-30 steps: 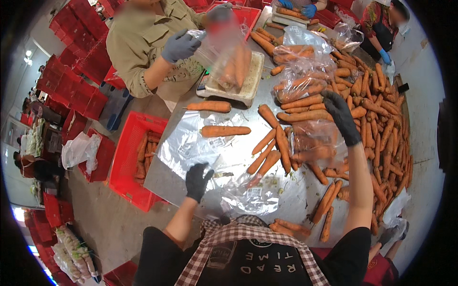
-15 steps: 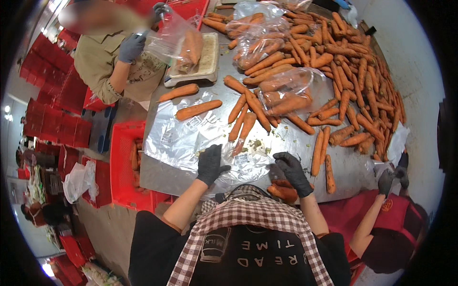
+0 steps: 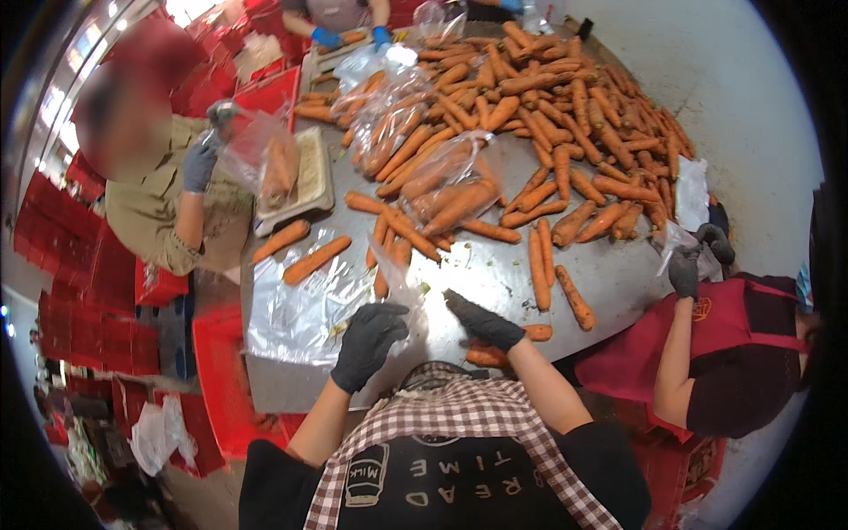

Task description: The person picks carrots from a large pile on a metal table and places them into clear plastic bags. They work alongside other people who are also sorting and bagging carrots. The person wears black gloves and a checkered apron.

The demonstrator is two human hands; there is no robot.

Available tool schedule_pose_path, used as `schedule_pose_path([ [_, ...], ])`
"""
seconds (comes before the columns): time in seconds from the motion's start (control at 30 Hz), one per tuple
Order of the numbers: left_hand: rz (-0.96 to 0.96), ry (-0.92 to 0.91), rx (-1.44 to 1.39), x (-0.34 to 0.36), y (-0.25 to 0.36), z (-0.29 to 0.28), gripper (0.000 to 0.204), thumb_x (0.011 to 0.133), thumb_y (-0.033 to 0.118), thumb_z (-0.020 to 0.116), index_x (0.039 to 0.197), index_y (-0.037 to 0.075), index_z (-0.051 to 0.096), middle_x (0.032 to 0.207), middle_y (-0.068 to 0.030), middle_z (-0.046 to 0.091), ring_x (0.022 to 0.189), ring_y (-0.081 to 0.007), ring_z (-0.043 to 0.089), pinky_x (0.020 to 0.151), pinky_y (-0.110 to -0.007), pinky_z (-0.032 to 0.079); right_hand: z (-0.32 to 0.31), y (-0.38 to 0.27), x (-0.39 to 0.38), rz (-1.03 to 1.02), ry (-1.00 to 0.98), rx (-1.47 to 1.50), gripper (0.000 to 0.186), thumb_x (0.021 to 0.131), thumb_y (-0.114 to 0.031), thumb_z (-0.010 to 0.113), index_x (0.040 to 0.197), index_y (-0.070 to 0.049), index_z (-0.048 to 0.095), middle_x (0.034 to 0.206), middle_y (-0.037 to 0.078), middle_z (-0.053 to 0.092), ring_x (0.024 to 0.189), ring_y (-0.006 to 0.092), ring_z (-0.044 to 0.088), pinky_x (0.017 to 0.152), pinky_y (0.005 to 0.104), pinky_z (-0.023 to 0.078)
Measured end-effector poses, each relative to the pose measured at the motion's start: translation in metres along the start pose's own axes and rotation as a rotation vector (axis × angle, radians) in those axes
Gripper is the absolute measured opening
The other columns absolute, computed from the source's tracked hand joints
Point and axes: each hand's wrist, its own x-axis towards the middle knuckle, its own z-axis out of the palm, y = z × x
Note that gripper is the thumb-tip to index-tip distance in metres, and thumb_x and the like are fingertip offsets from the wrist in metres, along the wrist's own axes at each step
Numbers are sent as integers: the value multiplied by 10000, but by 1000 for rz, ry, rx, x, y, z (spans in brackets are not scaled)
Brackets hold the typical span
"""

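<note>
My left hand (image 3: 369, 343), in a dark glove, has its fingers curled on a clear plastic bag (image 3: 399, 281). The film rises from the table in front of the fingers. Close by on the right, my right hand (image 3: 484, 322), also gloved, stretches its fingers out over the metal table with nothing visible in them. Two carrots (image 3: 488, 355) lie partly hidden beneath that wrist. Ahead of both hands are loose carrots (image 3: 411, 234) and a clear bag of carrots (image 3: 452, 184). Flat plastic bags (image 3: 287, 309) cover the table's left part, with a carrot (image 3: 316, 260) resting there.
A large carrot pile (image 3: 565, 115) fills the far right. At left, a co-worker holds a bag of carrots (image 3: 279, 168) above a scale (image 3: 311, 172). Another at right handles a clear bag (image 3: 678, 247). A red crate (image 3: 221, 371) stands beside the table's left edge.
My left hand has lifted plastic film off the table. My right hand has moved left, nearer to it, and its fingers now lie straighter. The whole view has shifted.
</note>
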Motion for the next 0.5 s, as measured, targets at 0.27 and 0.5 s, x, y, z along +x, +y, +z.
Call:
schedule_pose_path([
  [0.27, -155, 187, -502, 1, 15, -6, 98, 739, 7, 586, 802, 37, 517, 1038, -136, 591, 955, -237, 557, 844, -334, 426, 26, -93, 7, -47, -74, 57, 215, 824, -149, 587, 1007, -41, 554, 1045, 18, 514, 897, 119, 493, 829, 260, 398],
  [0.5, -203, -52, -762, 11, 26, 17, 103, 798, 12, 553, 876, 31, 490, 1081, -165, 574, 1025, -240, 535, 886, -342, 411, 7, -60, 19, -332, 136, -266, 710, 830, -98, 578, 1366, -55, 115, 1385, 122, 220, 1239, 207, 283, 1002, 322, 282],
])
